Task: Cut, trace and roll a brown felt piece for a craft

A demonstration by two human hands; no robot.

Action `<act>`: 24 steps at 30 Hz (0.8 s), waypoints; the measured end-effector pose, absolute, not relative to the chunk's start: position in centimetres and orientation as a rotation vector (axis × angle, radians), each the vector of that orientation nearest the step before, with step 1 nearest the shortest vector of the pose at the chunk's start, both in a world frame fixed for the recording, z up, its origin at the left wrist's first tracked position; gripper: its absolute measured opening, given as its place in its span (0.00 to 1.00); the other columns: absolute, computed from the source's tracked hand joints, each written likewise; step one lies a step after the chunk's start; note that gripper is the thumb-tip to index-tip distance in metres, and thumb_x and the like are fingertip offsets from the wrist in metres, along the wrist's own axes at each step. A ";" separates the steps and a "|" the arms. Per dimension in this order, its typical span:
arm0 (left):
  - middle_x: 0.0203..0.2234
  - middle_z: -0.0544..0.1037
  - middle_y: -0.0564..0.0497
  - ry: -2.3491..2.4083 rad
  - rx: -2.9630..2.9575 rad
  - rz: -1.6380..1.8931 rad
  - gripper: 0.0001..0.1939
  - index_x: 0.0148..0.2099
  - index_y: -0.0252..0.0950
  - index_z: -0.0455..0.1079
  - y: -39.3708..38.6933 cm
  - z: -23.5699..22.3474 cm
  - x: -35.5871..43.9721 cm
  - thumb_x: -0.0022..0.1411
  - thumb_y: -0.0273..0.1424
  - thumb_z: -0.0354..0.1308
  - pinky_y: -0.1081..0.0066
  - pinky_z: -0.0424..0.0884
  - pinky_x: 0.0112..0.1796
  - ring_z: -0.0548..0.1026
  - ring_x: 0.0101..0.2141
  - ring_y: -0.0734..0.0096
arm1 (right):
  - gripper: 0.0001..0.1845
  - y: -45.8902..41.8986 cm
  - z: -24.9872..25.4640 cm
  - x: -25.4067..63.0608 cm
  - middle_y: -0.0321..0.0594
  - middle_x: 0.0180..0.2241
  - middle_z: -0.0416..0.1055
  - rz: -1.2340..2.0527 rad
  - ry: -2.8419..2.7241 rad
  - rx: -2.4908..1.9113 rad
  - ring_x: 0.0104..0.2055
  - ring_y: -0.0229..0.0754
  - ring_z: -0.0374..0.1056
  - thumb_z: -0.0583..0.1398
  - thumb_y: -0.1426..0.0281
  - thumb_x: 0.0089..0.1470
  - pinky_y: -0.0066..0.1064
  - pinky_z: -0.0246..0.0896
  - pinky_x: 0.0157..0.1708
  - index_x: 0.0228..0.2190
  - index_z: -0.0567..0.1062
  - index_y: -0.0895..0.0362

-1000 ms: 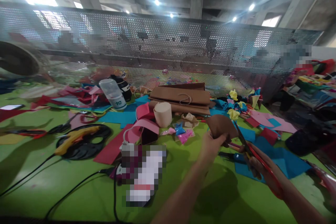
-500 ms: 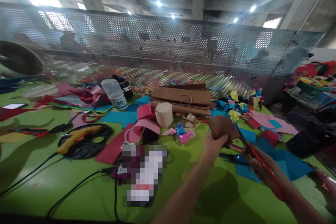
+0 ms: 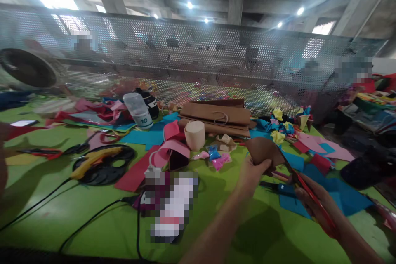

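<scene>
One brown paper piece (image 3: 264,151), curved, held up over the desk (image 3: 213,202); left hand (image 3: 250,173) has its fingers narrowed on the lower edge, thumb across the near face. One pair of red-handled scissors (image 3: 311,194) in the right hand (image 3: 318,198), fingers wrapped round the handles, blades at the piece's right edge; whether they touch it, cannot tell. Beneath, between the two sets of fingers, one blue tool (image 3: 284,189) with a black end, partly over blue sheets (image 3: 352,198). Just left of the left fingers: three small packets, one blue (image 3: 213,153), one magenta (image 3: 221,161), one pale pink (image 3: 201,155). Farther left, one cream roll (image 3: 194,136), upright. Beyond the fingers, one folded brown bundle (image 3: 213,111); to its right, at least three crumpled yellow pieces (image 3: 277,136). Nearer the wearer, left of the fingers, one blurred-out phone (image 3: 176,206). Well left: one yellow glue gun (image 3: 95,161) lying on one black holder (image 3: 119,171); behind these, one clear bottle (image 3: 137,111), tilted in view. Far left, one round fan (image 3: 29,68).
</scene>
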State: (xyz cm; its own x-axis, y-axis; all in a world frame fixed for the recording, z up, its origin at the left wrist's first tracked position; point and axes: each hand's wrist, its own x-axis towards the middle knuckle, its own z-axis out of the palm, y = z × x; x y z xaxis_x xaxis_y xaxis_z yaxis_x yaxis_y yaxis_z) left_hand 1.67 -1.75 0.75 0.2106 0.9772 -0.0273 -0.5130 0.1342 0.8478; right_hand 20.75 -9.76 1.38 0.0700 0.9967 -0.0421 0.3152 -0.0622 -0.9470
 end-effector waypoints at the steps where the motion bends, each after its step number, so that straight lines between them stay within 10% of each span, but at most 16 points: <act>1: 0.23 0.80 0.44 0.702 0.829 1.222 0.27 0.31 0.27 0.77 -1.8 0.8 1.7 0.41 0.46 0.78 0.70 0.76 0.27 0.77 0.23 0.68 | 0.34 -9.7 1.5 20.7 0.28 0.15 0.58 1.035 -1.372 -1.531 0.14 0.32 0.53 0.68 0.39 0.44 0.23 0.47 0.12 0.39 0.80 0.54; 13: 0.23 0.80 0.45 0.683 0.810 1.195 0.25 0.31 0.27 0.79 -1.9 0.9 1.6 0.39 0.44 0.78 0.72 0.74 0.26 0.77 0.24 0.69 | 0.35 -9.4 0.1 22.2 0.26 0.14 0.54 0.941 -1.509 -1.576 0.14 0.32 0.51 0.64 0.38 0.50 0.24 0.46 0.13 0.42 0.79 0.55; 24: 0.22 0.80 0.46 0.666 0.866 1.121 0.22 0.31 0.27 0.79 -1.8 0.8 1.4 0.40 0.40 0.76 0.73 0.72 0.24 0.76 0.22 0.71 | 0.43 -9.4 -1.6 24.1 0.41 0.29 0.79 0.858 -1.490 -1.650 0.28 0.46 0.74 0.63 0.43 0.55 0.29 0.67 0.21 0.64 0.71 0.54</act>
State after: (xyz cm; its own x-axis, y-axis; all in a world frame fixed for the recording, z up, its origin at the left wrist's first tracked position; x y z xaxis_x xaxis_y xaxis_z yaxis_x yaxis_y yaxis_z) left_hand 1.42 -1.82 0.78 0.3101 0.9502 -0.0319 -0.4819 0.1861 0.8562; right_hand 24.07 -9.42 -1.57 0.1013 0.9949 0.0000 0.4996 -0.0509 -0.8648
